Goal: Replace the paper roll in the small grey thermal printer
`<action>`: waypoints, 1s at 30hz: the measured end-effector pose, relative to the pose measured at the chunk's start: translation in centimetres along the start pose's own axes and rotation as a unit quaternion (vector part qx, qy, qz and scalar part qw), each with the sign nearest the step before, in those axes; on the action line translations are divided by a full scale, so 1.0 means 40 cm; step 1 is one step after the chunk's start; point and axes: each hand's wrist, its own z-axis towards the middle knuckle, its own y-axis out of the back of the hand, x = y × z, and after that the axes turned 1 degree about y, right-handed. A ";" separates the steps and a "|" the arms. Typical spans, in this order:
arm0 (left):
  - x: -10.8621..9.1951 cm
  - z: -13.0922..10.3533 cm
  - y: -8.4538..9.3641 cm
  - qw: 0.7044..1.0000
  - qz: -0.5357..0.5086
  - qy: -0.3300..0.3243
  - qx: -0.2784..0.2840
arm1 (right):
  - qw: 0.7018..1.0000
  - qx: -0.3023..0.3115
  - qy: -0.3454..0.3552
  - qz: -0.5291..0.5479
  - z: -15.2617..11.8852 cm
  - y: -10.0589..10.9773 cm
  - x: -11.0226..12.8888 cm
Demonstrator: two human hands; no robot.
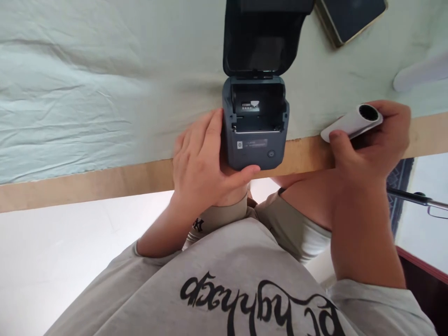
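Observation:
A dark blue-grey portable label printer [257, 154] lies near the table's front edge, its black lid [262, 51] swung up and back. Inside its bay a small printed sticker shows, and no roll sits there. My left hand [201, 161] grips the printer, fingers along its left side and thumb across its front end. To the right, my right hand [374, 144] is closed around a white paper roll [346, 123] with a dark hollow core. The roll is tilted, a little above the table edge and apart from the printer.
A pale green cloth [105, 93] with creases covers the table, leaving a bare wooden edge [87, 184] along the front. A dark phone-like slab [357, 18] lies at the back right. Another white cylindrical roll [422, 72] lies at the far right.

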 end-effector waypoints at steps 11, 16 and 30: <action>0.000 0.003 -0.003 0.997 -0.062 0.026 0.031 | 0.999 0.000 0.034 0.009 0.003 0.004 -0.024; -0.003 0.007 -0.005 0.996 -0.078 0.026 0.035 | 0.999 0.000 0.044 0.018 0.003 0.005 -0.028; 0.011 0.000 -0.006 0.997 -0.077 0.008 0.026 | 0.998 0.005 0.056 0.029 -0.003 0.012 -0.039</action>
